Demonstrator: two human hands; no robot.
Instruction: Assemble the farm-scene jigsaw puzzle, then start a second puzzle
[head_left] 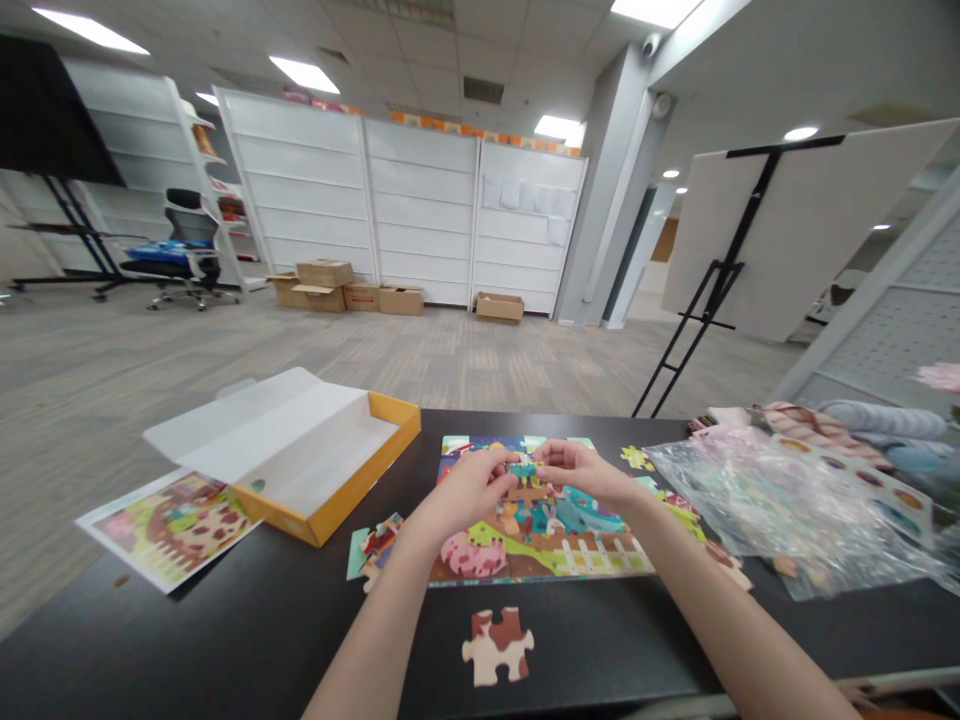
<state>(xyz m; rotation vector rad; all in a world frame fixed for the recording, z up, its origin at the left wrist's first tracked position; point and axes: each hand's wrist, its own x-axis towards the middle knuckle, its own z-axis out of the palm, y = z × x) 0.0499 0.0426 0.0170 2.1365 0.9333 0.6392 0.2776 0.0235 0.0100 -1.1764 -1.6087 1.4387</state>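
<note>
A small teal and white puzzle piece [524, 469] is between the fingertips of my left hand [478, 487] and my right hand [583, 471], both pinched closed on it. They are above the colourful jigsaw puzzle [559, 540], which shows a spotted pink pig and a white fence; my hands hide part of its upper middle. A loose brown and cream puzzle piece [498, 645] lies on the black table in front of the puzzle. Several more pieces [375, 548] are by my left forearm, and others lie partly behind my right forearm. One yellow-green piece [637, 458] rests at the back right.
On the left stands an open yellow box [330, 500] with its white lid raised, beside a printed picture sheet [176, 530]. Crumpled clear plastic bags [795, 510] cover the table's right side, with rolled fabric [825, 430] behind. A black easel stand [720, 290] rises past the table.
</note>
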